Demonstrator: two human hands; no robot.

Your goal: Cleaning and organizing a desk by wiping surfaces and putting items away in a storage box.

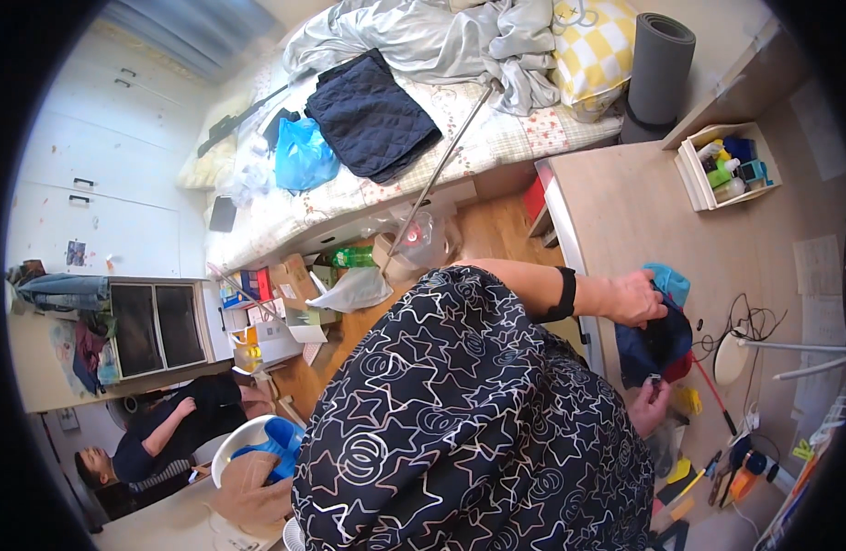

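Observation:
A dark blue fabric item (626, 355), which looks like a pouch with a dark opening, is over the wooden desk top (623, 200). My left hand (633, 299) is closed on its upper edge, and a black band circles that forearm. At the lower edge, my right hand (649, 406) pinches the item near a small metallic piece (653, 377). My patterned black shirt hides part of that hand and its arm. Light blue fabric (669, 282) shows beyond my left fingers. Something red (679, 366) peeks out beside the item; what it is, I cannot tell.
A desk lamp (731, 358) with tangled cables stands beyond the pouch, near a thin red rod (712, 392). Plastic bins (698, 182) hold bottles. A metal pole (437, 172) leans against the bed (485, 151). Another person (175, 427) stands at the lower left.

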